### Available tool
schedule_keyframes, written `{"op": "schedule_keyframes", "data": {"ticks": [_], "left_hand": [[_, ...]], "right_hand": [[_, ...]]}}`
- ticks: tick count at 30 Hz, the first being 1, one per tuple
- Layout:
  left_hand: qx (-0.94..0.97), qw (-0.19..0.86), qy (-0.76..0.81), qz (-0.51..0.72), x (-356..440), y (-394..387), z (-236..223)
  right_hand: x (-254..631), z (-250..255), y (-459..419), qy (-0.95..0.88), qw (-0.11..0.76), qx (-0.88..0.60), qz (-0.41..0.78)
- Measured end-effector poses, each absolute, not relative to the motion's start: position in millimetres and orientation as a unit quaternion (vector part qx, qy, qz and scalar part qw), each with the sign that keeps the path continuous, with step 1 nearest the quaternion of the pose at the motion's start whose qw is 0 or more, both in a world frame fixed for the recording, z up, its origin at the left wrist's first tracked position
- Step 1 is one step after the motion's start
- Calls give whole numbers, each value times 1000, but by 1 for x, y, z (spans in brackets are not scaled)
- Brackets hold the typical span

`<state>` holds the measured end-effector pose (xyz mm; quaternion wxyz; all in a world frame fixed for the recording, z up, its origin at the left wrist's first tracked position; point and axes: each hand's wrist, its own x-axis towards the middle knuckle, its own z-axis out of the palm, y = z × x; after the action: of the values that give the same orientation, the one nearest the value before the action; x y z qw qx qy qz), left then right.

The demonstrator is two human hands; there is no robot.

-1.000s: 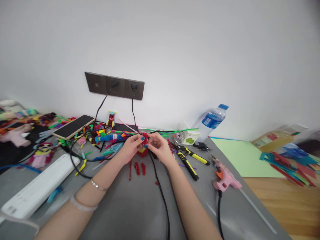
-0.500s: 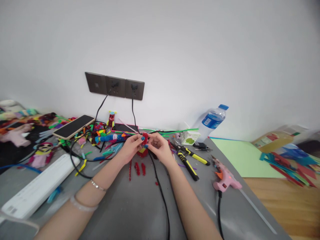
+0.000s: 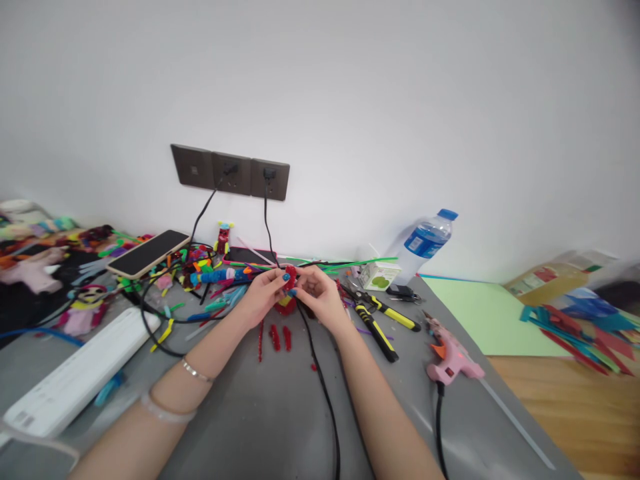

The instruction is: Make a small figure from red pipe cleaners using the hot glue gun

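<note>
Between my two hands is a small red fuzzy piece [image 3: 291, 277] that looks like bent pipe cleaner. My left hand [image 3: 266, 293] pinches it from the left between thumb and fingers. My right hand [image 3: 317, 293] closes on its right side, fingertips together; part of the piece is hidden by the fingers. Just below the hands, a red and yellow fuzzy piece [image 3: 286, 307] rests on the grey table [image 3: 240, 413]. Nearer to me lie two short red pieces [image 3: 275, 338] and a thin red strip [image 3: 261, 341].
Yellow-black pliers [image 3: 377, 333], a pink glue gun [image 3: 453, 360], a tilted water bottle [image 3: 427, 240] and a small carton [image 3: 380, 275] stand or lie to the right. Leftward are a phone [image 3: 149, 254], a white power strip [image 3: 85, 373] and coloured pipe cleaners. A black cable [image 3: 323, 383] runs between my arms.
</note>
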<state>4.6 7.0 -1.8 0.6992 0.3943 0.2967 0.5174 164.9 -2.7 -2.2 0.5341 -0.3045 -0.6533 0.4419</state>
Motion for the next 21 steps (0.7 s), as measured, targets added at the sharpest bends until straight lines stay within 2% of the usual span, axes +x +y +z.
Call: {"op": "schedule_keyframes", "data": {"ticks": [21], "left_hand": [[395,699,299,515,4,7,-1]], "right_hand": [[165,-1,-3,-650,532,-315,442]]}}
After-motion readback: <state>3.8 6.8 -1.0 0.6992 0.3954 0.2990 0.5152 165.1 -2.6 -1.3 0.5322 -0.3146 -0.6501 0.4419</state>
